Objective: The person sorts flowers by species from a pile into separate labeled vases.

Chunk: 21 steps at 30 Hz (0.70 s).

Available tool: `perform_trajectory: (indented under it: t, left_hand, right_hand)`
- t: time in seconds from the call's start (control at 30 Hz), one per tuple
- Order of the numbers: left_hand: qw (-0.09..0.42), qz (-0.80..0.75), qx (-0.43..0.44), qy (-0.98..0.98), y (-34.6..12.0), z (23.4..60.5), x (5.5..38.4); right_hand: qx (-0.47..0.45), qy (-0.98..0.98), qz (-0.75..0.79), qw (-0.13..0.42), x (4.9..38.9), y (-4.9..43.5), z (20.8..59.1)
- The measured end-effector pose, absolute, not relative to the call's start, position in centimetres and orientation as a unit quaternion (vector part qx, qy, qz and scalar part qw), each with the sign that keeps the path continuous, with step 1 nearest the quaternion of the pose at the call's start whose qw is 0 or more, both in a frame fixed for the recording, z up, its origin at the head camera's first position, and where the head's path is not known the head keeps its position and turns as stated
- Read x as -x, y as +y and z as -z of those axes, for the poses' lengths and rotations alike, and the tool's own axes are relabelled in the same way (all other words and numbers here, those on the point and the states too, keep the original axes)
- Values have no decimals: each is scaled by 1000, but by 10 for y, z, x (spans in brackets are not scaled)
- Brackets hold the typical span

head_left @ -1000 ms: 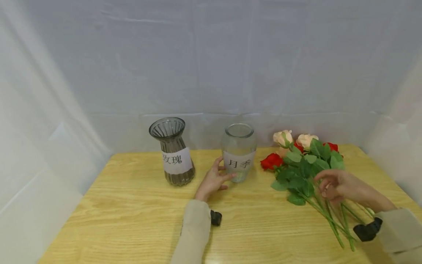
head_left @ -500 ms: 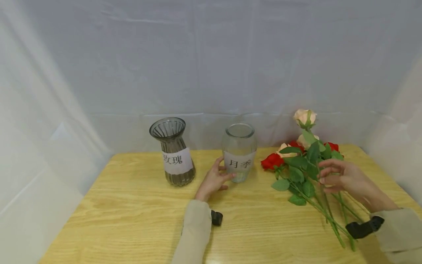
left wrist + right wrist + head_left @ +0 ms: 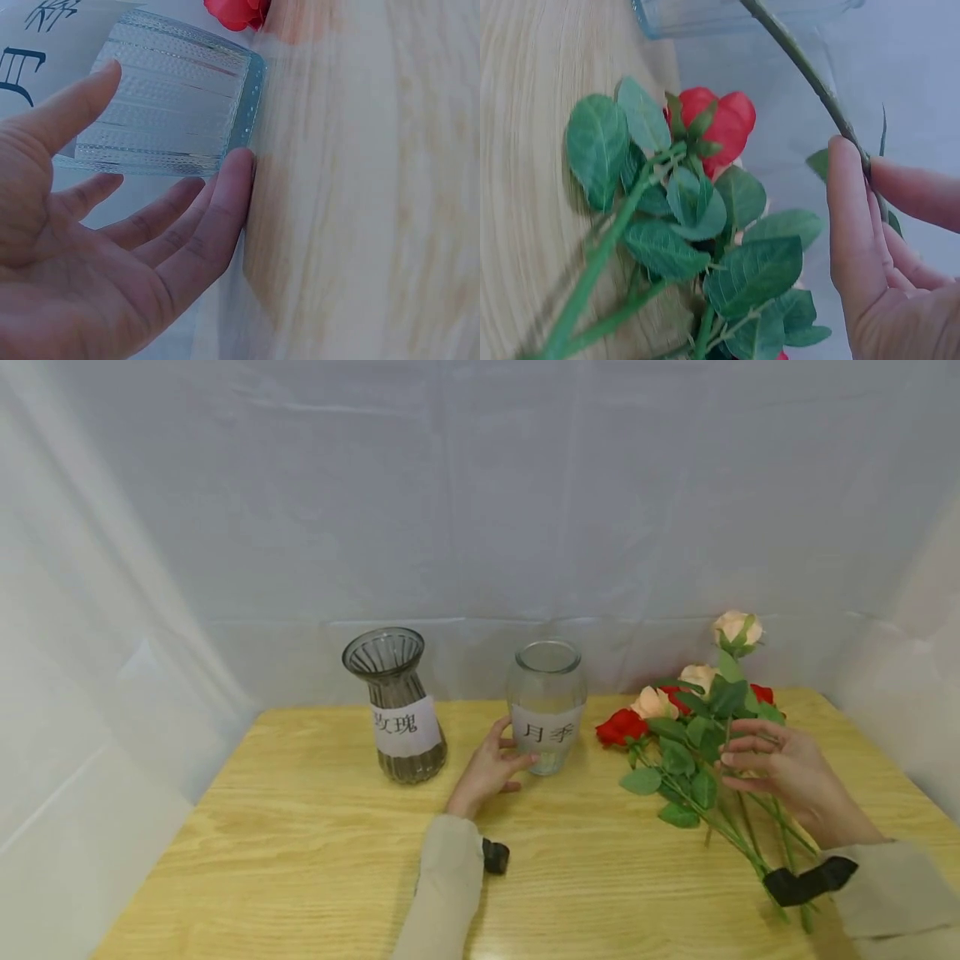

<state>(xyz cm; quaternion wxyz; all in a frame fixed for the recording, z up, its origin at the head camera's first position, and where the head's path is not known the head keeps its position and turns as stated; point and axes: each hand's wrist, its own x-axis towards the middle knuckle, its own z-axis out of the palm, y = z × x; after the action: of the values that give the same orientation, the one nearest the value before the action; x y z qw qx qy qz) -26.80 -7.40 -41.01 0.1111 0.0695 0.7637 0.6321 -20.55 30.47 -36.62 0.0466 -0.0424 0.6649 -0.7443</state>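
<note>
A clear glass vase with a white paper label stands mid-table. Against its lower left side rests my left hand, fingers loosely extended; in the left wrist view the thumb lies across the glass and a fingertip is at the base. At the right, my right hand pinches the green stem of a pale peach rose between thumb and fingers. That bloom stands up above the other flowers. Beneath lie red roses and more peach roses, their leaves and stems overlapping.
Left of the clear vase stands a grey ribbed glass vase with a flared rim and a white label. The light wood table has pale sheeting hanging behind it.
My right hand has taken hold of a peach rose and raised its bloom above the pile, then shifted it rightward. The left hand keeps its place at the clear vase.
</note>
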Motion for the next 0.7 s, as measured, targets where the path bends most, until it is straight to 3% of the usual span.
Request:
perform_trajectory:
  t: [0.7]
  left_hand:
    - [107,-629,-76,766,-72,413,268]
  right_hand:
    - [-7,577,816,-27,204,277,366]
